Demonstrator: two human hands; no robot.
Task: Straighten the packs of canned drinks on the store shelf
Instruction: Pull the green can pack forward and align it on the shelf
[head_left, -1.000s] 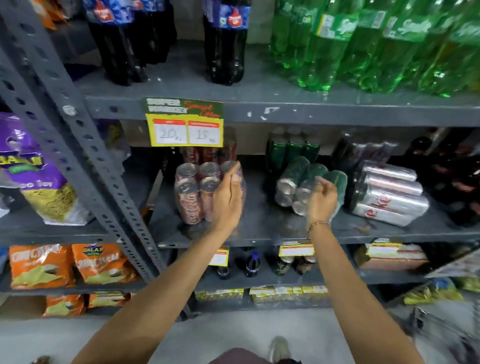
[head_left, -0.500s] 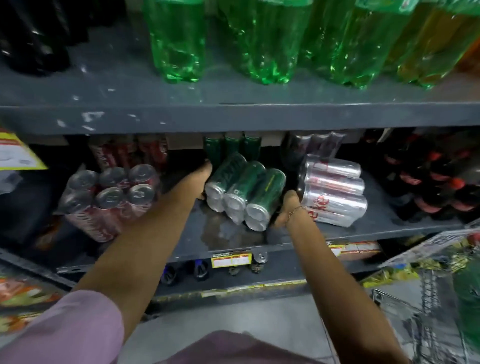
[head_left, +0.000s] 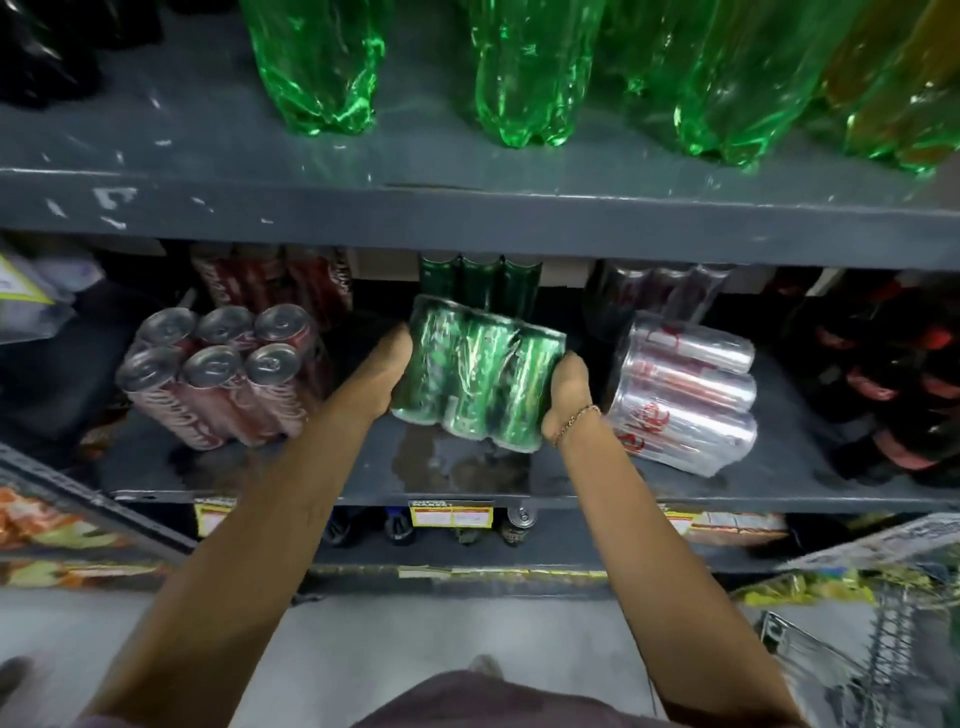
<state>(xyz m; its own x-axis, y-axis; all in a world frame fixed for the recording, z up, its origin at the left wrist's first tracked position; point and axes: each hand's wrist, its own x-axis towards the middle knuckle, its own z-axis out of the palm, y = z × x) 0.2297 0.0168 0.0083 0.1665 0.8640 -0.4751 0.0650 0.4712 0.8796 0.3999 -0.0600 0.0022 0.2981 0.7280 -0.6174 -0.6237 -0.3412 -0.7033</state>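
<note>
A shrink-wrapped pack of green cans (head_left: 475, 371) is lifted a little off the grey middle shelf (head_left: 467, 483), tilted with its far end raised. My left hand (head_left: 384, 374) grips its left side and my right hand (head_left: 566, 395), with a bracelet at the wrist, grips its right side. To the left stands an upright pack of red cola cans (head_left: 218, 369). On the right a pack of silver cans (head_left: 685, 395) lies on its side, askew. More upright green cans (head_left: 480, 278) stand behind the held pack.
Green plastic bottles (head_left: 524, 73) fill the shelf above. Dark bottles (head_left: 893, 384) stand at the far right of the middle shelf. Yellow price tags (head_left: 451, 516) hang on the shelf edge. A wire trolley (head_left: 852, 670) is at lower right. Snack bags (head_left: 47, 525) sit lower left.
My left hand left the red pack and both hands closed on the green pack, which rose from lying with can ends toward me to a tilted, lifted position. The camera shifted right and closer.
</note>
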